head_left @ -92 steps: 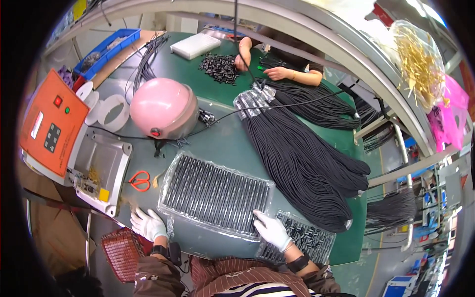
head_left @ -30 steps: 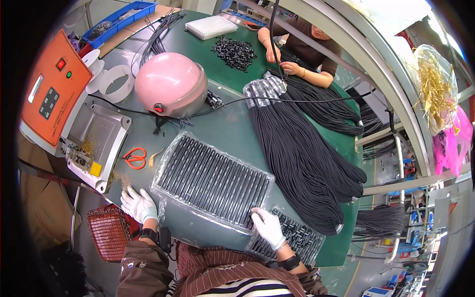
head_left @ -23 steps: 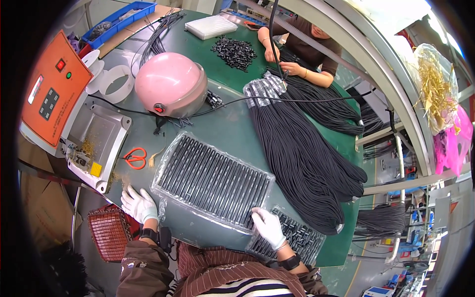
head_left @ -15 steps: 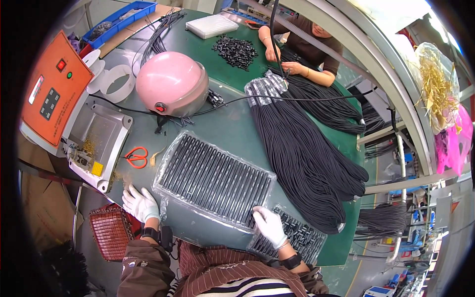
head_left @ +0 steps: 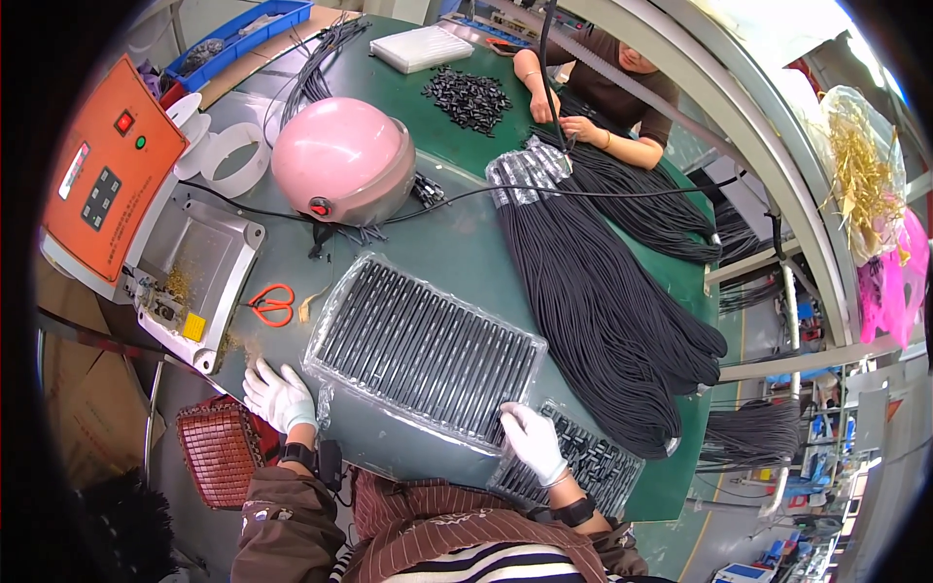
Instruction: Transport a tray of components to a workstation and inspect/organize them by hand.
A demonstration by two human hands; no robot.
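Note:
My left hand [head_left: 279,395], in a white glove, rests with fingers spread at the table's near left edge, just left of a clear plastic tray [head_left: 429,430]. Black rod-like pieces [head_left: 423,340] lie side by side in that tray. At the tray's near right corner is my right hand [head_left: 532,442], also gloved in white. Its fingers are curled and pressed together at the end of the row; whatever is between them is hidden. Partly under my right wrist lies a second clear tray [head_left: 607,466] of short black pieces in rows.
Long bundles of black cable [head_left: 593,301] stretch across the right side. Red-handled scissors [head_left: 272,304], a pink helmet-like dome [head_left: 340,160] and an orange-panelled machine [head_left: 112,175] stand left. Small black parts [head_left: 466,99] lie piled farther back. A co-worker [head_left: 607,92] handles cables across the table.
The whole view has shifted very slightly. Both hands keep their places, the left beside the tray and the right at its corner.

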